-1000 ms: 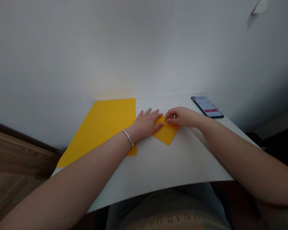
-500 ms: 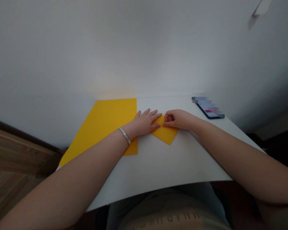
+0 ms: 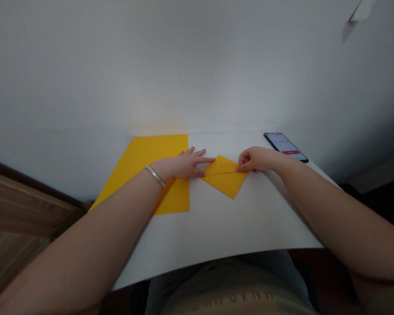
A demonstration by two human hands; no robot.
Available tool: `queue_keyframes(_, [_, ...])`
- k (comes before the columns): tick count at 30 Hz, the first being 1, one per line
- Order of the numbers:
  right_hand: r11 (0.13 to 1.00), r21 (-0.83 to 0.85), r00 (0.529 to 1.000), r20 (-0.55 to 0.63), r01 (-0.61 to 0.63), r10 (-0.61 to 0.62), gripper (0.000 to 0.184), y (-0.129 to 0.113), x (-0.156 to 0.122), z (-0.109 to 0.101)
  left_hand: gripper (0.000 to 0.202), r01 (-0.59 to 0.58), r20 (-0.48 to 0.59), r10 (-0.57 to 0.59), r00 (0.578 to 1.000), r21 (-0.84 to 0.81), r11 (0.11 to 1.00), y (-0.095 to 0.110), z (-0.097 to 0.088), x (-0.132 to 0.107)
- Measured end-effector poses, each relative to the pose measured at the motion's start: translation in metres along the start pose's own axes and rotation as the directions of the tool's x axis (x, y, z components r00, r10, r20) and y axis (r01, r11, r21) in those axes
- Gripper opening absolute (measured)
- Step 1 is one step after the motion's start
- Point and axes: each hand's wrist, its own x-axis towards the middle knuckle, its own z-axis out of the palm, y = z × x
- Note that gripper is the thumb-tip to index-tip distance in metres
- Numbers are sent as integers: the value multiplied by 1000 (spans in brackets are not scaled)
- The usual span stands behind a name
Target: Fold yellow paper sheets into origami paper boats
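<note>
A small folded yellow paper (image 3: 225,177) lies on the white table (image 3: 223,223), shaped like a diamond with a crease across its middle. My left hand (image 3: 184,164) lies flat with its fingers stretched out, fingertips pressing the paper's left corner. My right hand (image 3: 258,159) has its fingers curled together, pinching or pressing the paper's right corner. A silver bracelet (image 3: 155,176) sits on my left wrist.
A large flat yellow sheet (image 3: 151,168) lies at the table's left under my left forearm. A phone (image 3: 285,146) with a lit screen rests at the back right near the white wall. Wooden floor shows at the left.
Both hands slid apart along the crease: the left drew back to the paper's left corner, the right moved to its right corner. The folded paper's top now shows.
</note>
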Motion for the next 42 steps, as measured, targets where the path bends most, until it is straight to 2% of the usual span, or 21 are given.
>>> queue_keyframes(6, [999,43,999,35,-4,2,17,8,-1,-3,63,-51,16,52,999,-58,997,-7,-4,-5])
queue_keyframes(13, [994,105,998,62,1,-8,16,25,0,-5,63,-49,36,51,998,-59,997,-10,-2,-5])
queue_keyframes(17, [988,146,997,49,57,-65,20,28,1,-2,62,-47,41,48,998,-36,998,-7,0,-4])
queue_keyframes(20, [985,150,996,10,86,-89,23,21,1,3,59,-9,-10,9,1000,-26,1000,4,3,-3])
queue_keyframes(23, [995,78,992,-115,59,-49,22,7,-1,8,56,19,-107,-13,994,47,999,18,9,-3])
queue_keyframes(26, [997,58,984,-174,47,-36,19,-7,-4,11,55,17,-299,25,954,135,991,29,17,-3])
queue_keyframes(28, [996,78,981,-192,48,-32,18,-12,-6,11,55,-12,-351,61,934,140,990,33,21,-3])
queue_keyframes(33, [985,145,969,-243,89,-52,17,-13,-8,11,62,-59,-425,66,903,29,998,32,24,-1])
queue_keyframes(38, [981,148,958,-274,123,-78,20,-16,-10,12,67,57,-485,-88,870,-79,995,25,26,5])
queue_keyframes(42, [973,195,943,-327,126,-56,14,-21,-10,17,59,38,-484,-46,874,-27,999,22,27,10])
